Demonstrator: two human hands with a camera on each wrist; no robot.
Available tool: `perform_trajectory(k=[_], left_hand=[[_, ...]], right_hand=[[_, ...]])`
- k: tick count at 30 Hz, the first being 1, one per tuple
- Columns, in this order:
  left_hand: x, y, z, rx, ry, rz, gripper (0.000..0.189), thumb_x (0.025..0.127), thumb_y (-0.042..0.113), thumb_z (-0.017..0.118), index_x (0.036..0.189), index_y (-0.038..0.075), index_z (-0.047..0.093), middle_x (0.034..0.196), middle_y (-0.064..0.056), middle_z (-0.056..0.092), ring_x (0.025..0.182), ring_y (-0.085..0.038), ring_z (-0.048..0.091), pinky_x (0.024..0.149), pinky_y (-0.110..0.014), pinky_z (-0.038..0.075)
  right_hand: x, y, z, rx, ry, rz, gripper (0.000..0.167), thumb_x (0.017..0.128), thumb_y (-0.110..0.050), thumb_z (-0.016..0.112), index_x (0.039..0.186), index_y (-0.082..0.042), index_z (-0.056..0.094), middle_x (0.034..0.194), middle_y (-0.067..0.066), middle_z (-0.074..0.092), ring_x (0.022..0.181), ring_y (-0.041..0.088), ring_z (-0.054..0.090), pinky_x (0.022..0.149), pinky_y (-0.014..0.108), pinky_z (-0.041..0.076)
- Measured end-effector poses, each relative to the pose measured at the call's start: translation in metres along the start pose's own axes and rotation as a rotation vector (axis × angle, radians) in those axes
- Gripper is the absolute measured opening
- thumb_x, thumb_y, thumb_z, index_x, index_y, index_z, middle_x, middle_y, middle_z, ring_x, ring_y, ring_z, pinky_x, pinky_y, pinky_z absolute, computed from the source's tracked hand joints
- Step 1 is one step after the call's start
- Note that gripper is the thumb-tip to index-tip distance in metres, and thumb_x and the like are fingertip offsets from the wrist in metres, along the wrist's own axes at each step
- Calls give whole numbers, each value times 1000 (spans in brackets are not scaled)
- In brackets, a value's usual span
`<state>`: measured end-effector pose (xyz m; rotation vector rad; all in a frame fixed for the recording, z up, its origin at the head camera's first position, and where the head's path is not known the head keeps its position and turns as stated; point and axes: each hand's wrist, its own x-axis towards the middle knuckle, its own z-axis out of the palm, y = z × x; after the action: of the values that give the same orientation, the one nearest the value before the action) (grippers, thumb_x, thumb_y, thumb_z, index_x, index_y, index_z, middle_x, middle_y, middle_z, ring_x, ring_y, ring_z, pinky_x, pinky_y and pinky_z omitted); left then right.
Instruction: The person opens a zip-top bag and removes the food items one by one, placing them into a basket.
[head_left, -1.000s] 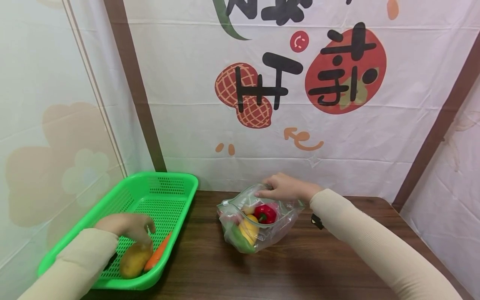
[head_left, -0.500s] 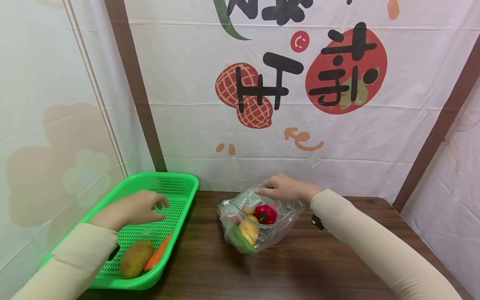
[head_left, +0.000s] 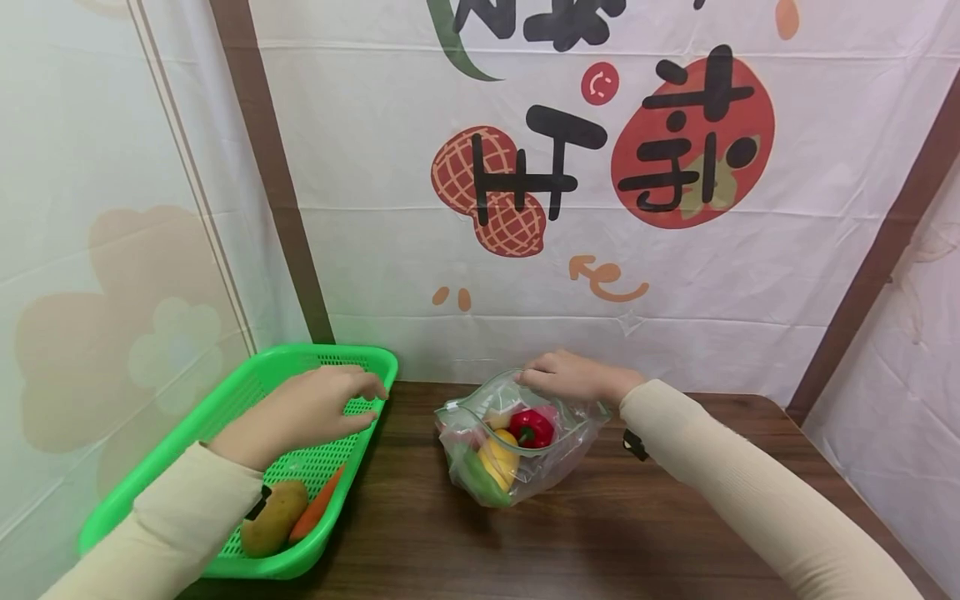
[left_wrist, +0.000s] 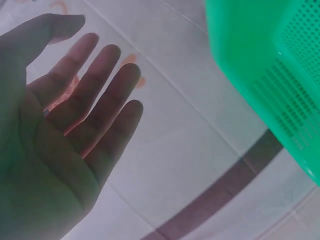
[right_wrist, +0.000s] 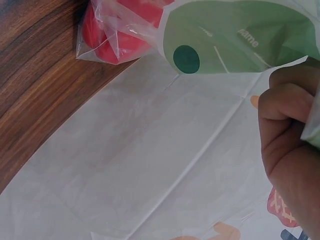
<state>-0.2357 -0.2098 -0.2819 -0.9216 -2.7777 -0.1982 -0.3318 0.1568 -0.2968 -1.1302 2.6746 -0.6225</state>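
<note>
My left hand (head_left: pixel 311 410) hovers over the right side of the green basket (head_left: pixel 255 568), fingers loosely spread and holding nothing. The left wrist view shows the open palm (left_wrist: pixel 60 140) too. Below it in the basket lie a potato (head_left: pixel 276 518) and a carrot (head_left: pixel 318 505). My right hand (head_left: pixel 573 377) grips the back rim of a clear zip bag (head_left: pixel 551 468), whose mouth gapes. Inside the bag are a red bell pepper (head_left: pixel 531 427), a yellow fruit or vegetable (head_left: pixel 498 458) and something green at the bottom. In the right wrist view, curled fingers (right_wrist: pixel 287 100) hold the bag beside its green label (right_wrist: pixel 225 37).
The brown wooden table (head_left: pixel 615 533) carries the basket on the left and the bag at the centre. A printed white curtain (head_left: pixel 375 250) hangs right behind the table, with further curtain panels at both sides.
My left hand has risen from beside the potato and moved right and away toward the basket's right rim, empty. The right hand stays at the bag's rim, its fingers slightly shifted.
</note>
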Motion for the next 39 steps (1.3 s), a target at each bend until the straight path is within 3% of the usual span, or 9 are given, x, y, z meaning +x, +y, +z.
perform_trajectory(k=[3, 8, 17, 22, 27, 34, 39], left_hand=[[4, 8, 1, -3, 27, -9, 15, 91, 22, 72, 106, 20, 74, 102, 8, 66, 89, -14, 64, 75, -37, 54], [13, 21, 7, -1, 95, 14, 12, 92, 22, 70, 104, 22, 72, 98, 11, 64, 85, -9, 61, 71, -32, 52], [35, 55, 15, 4, 207, 201, 10, 90, 18, 72, 100, 17, 72, 94, 8, 65, 79, -10, 58, 67, -28, 52], [46, 69, 16, -12, 222, 260, 13, 89, 18, 71, 102, 16, 72, 94, 4, 67, 76, -9, 56, 63, -25, 50], [60, 81, 18, -28, 246, 339, 13, 88, 19, 75, 100, 15, 72, 90, 4, 66, 77, -9, 57, 66, -24, 51], [84, 102, 24, -15, 160, 425, 8, 90, 21, 73, 97, 18, 72, 91, 6, 67, 79, -10, 56, 70, -23, 50], [97, 113, 30, 52, 118, 465, 6, 88, 17, 71, 94, 18, 71, 88, 6, 65, 76, -9, 54, 68, -21, 49]], right_hand=[[0, -1, 0, 13, 3, 31, 45, 103, -45, 42, 95, -12, 71, 76, -5, 51, 76, 14, 52, 76, 35, 46], [1, -2, 0, 1, 1, 0, 44, 105, -44, 44, 105, -10, 73, 74, -5, 51, 76, 14, 53, 75, 35, 46], [2, -2, 0, -8, 1, -26, 42, 106, -42, 45, 113, -11, 73, 71, -6, 47, 77, 13, 54, 76, 35, 46], [3, -1, 1, 1, 2, -21, 41, 106, -42, 45, 104, -12, 73, 70, -6, 46, 73, 13, 52, 75, 35, 46], [3, -1, 1, 16, 10, -22, 40, 106, -40, 47, 95, -10, 72, 64, -5, 38, 61, 12, 42, 66, 33, 44], [1, -4, 0, 7, 24, -22, 32, 106, -37, 48, 107, -20, 75, 68, -9, 46, 69, 10, 50, 73, 33, 47], [0, -4, -2, -7, 23, -58, 33, 107, -36, 45, 99, -23, 74, 68, -9, 50, 66, 10, 50, 68, 31, 46]])
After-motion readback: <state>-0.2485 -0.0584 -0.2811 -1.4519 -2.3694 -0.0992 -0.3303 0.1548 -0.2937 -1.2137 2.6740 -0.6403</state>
